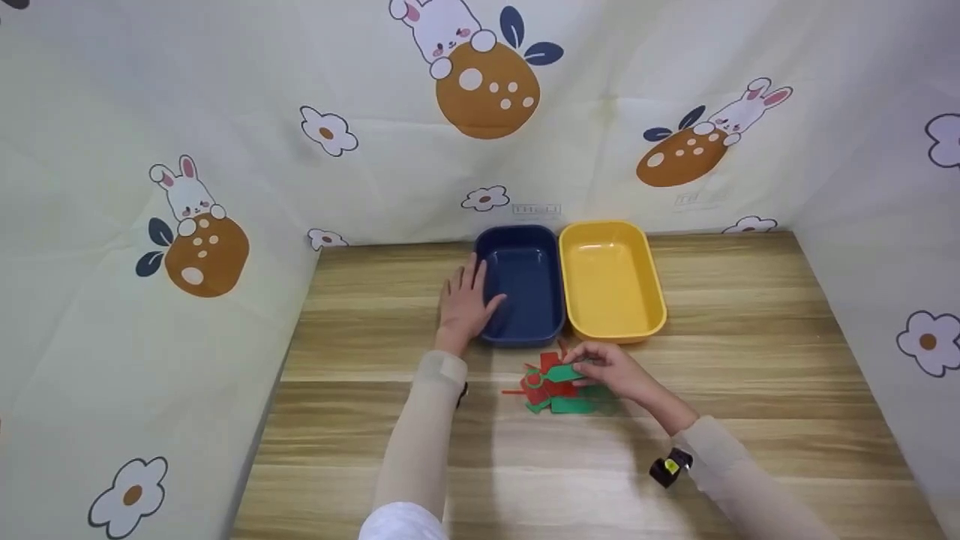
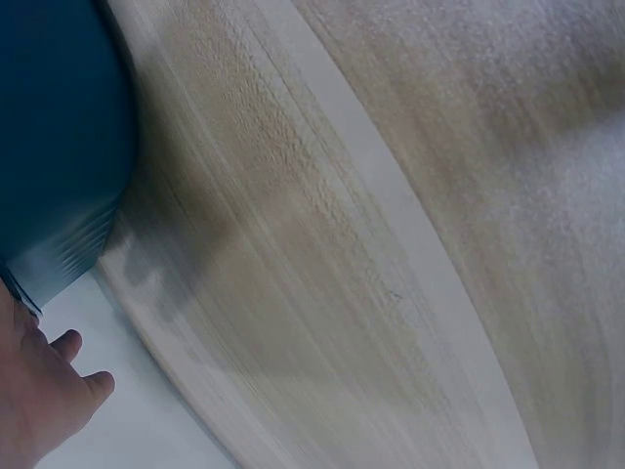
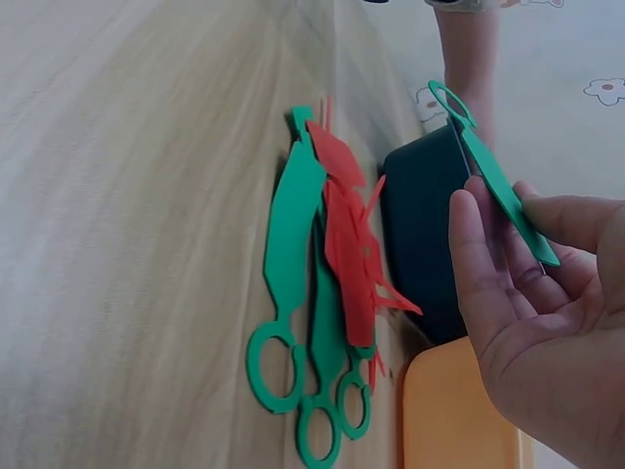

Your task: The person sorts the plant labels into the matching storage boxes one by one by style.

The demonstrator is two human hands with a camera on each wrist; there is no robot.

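Observation:
My right hand (image 1: pixel 616 373) pinches a flat green tag (image 3: pixel 506 195) with a ring at one end, between thumb and fingers, above a small pile. Loose green ring-ended tags (image 3: pixel 293 230) and red tags (image 3: pixel 344 256) make up that pile on the table, overlapping one another. At the left side of a dark blue bin (image 1: pixel 525 289), my left hand (image 1: pixel 463 306) rests with its fingers spread and fairly straight, the thumb over the rim. The left wrist view has only part of the left hand (image 2: pixel 49 396), beside the bin's wall.
A yellow bin (image 1: pixel 611 285) stands against the blue bin's right side. Both are near the back of the wood-grain table (image 1: pixel 360 420), close to a printed curtain (image 1: pixel 375 187) that hangs behind and along both sides.

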